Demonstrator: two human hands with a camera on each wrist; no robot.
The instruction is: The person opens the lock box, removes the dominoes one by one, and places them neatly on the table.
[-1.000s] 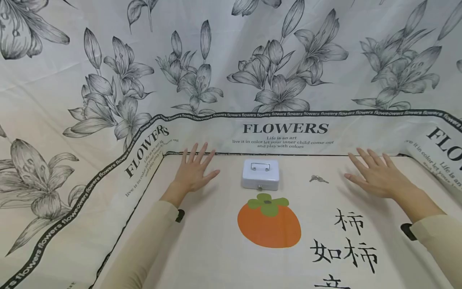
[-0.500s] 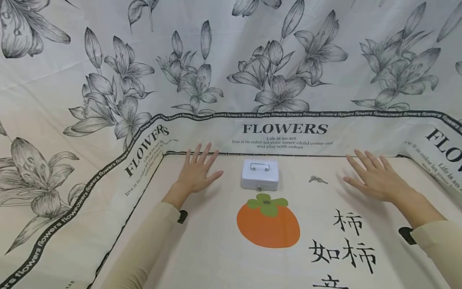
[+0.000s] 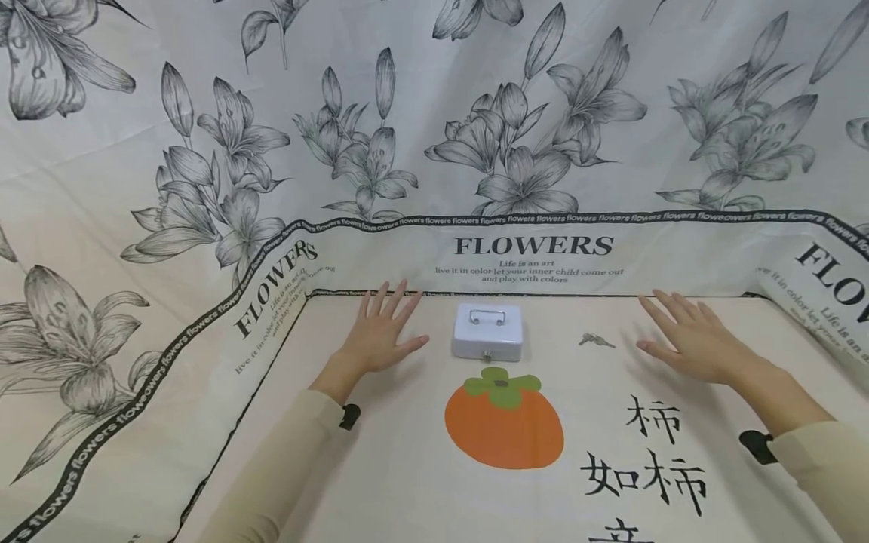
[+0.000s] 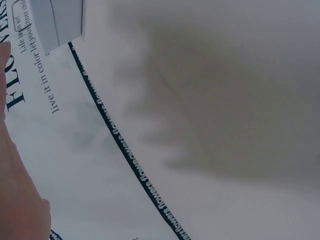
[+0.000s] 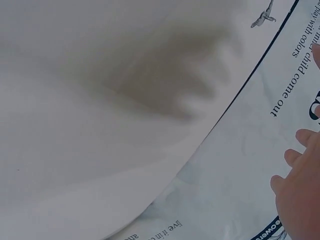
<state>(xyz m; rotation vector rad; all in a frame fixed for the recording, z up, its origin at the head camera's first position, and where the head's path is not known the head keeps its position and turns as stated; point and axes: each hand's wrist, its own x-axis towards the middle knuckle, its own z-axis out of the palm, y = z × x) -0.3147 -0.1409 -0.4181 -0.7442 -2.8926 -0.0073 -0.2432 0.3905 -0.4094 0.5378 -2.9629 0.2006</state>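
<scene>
White box (image 3: 487, 334) and metal keys (image 3: 596, 339) lie between left hand (image 3: 377, 339) and right hand (image 3: 702, 343), fingers spread and empty; a low sweep could scatter the keys.

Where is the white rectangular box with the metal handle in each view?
Head: white box, just right of and below centre.
Left wrist: upper-left corner, cut off by the top edge.
Right wrist: not in it.
Shared landmark: central black printed lettering, its start in left wrist, its end in right wrist.
</scene>
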